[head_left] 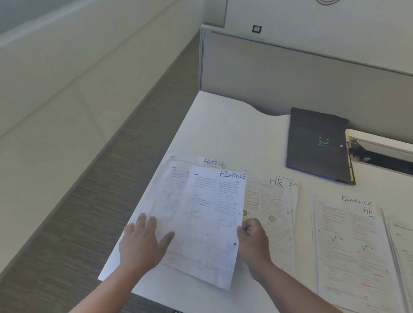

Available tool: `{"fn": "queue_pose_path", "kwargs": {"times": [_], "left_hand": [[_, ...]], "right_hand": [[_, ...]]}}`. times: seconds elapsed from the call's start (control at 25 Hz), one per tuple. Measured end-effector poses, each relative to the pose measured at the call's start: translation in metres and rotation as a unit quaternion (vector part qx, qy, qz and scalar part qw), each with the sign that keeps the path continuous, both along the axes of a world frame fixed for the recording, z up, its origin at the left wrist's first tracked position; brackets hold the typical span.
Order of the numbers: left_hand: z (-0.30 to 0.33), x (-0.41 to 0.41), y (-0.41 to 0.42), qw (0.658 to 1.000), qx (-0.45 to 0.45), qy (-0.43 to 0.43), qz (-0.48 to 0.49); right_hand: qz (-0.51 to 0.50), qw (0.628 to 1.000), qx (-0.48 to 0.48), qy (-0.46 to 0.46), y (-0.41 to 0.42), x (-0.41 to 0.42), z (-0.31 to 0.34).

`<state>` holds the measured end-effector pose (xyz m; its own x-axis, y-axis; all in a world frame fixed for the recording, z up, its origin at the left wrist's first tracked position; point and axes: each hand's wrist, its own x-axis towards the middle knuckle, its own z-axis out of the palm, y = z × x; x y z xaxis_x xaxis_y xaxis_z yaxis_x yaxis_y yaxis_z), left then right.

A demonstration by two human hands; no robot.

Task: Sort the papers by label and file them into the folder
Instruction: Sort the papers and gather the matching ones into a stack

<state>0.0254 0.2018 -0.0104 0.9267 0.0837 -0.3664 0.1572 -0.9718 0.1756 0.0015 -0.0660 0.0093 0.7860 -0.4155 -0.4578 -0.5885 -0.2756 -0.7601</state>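
L hand (143, 242) fingers flat on thin FINANCE sheet (213, 222), R hand (252, 241) pinching its edge.

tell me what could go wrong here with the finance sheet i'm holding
1. The finance sheet is only pinched at its edge by the right hand, so it could slip or crease.
2. It lies over the admin sheet under the left hand; both might lift together.
3. That stack sits near the desk edge and could slide off.

Handwritten labels I could read on the sheets

I read "FINANCE" on the top sheet (213, 222), "ADMIN" on the sheet beneath (212, 162), "HR" on the middle pile (274, 213), and "FINANCE" with "HR" on the right pile (353, 246).
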Motion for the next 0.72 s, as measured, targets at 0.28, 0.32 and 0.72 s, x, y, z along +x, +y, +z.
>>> {"fn": "queue_pose_path", "kwargs": {"times": [0.28,0.32,0.72], "left_hand": [[0.001,0.012,-0.003,1.000,-0.002,0.023,0.004],[0.003,0.012,-0.007,1.000,0.000,0.025,0.017],[0.036,-0.029,-0.184,0.973,-0.222,0.012,-0.065]], "right_hand": [[-0.068,0.997,0.029,-0.006,-0.059,-0.037,-0.011],[-0.074,0.997,0.031,-0.006,-0.067,-0.044,-0.014],[-0.142,0.988,0.063,-0.024,-0.180,-0.126,-0.014]]}}
